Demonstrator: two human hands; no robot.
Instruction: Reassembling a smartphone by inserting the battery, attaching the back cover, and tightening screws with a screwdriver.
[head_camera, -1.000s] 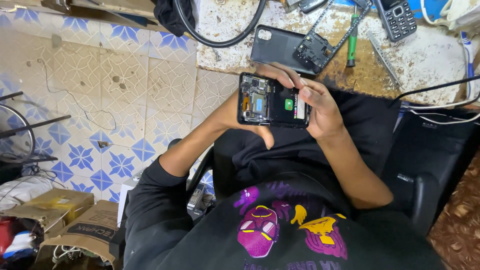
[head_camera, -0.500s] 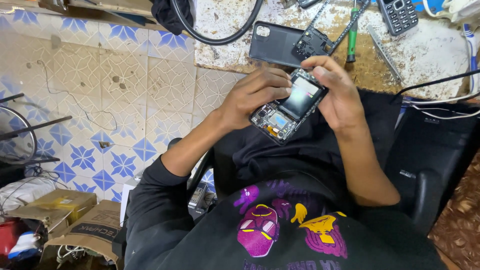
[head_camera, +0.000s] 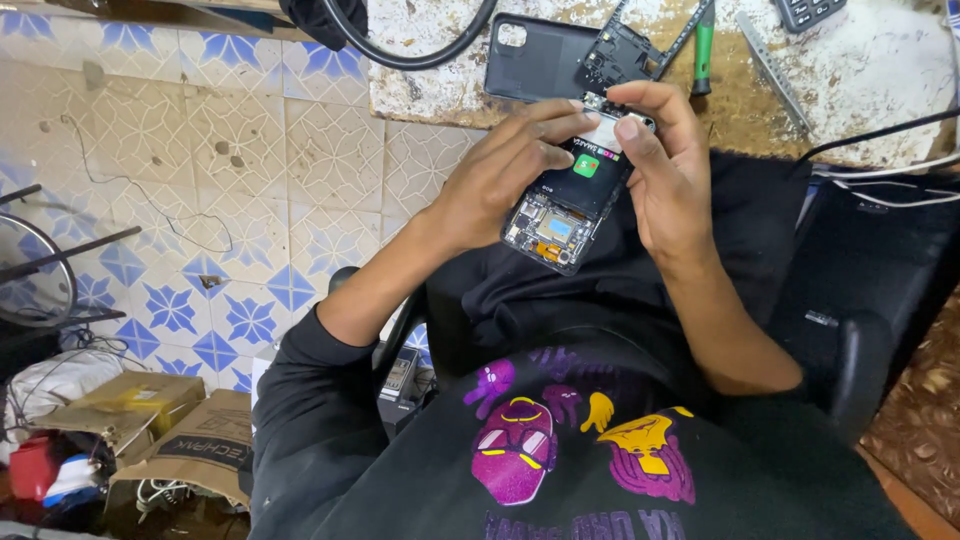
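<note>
- Right now I hold an opened phone (head_camera: 572, 195) between both hands above my lap, its back cover off and its circuit board and battery facing up at me.
- My left hand (head_camera: 500, 175) cradles the phone from its left side; the fingers stretch across toward the top end, closed against the phone's edge and upper face.
- My right hand (head_camera: 665, 165) grips the right edge, with the thumb (head_camera: 632, 150) pressed down near the top of the battery, beside a small green sticker (head_camera: 586, 165).
- So both hands are pinched on the phone, not spread.
- The phone sits tilted, its top end pointing away toward the worktable (head_camera: 860, 80), its bottom end toward my body.
- Just beyond my fingertips, a black back cover (head_camera: 530, 60) lies flat on the worktable, with a dark inner frame piece (head_camera: 615, 55) resting partly on it.
- A green-handled screwdriver (head_camera: 704, 45) lies near the frame piece, and a metal tweezer (head_camera: 768, 65) lies a little to its right.
- A black cable (head_camera: 420, 55) loops over the table's left corner.
- To my left the tiled floor (head_camera: 200, 200) shows blue star patterns, and cardboard boxes (head_camera: 150, 420) sit near the bottom left corner.
</note>
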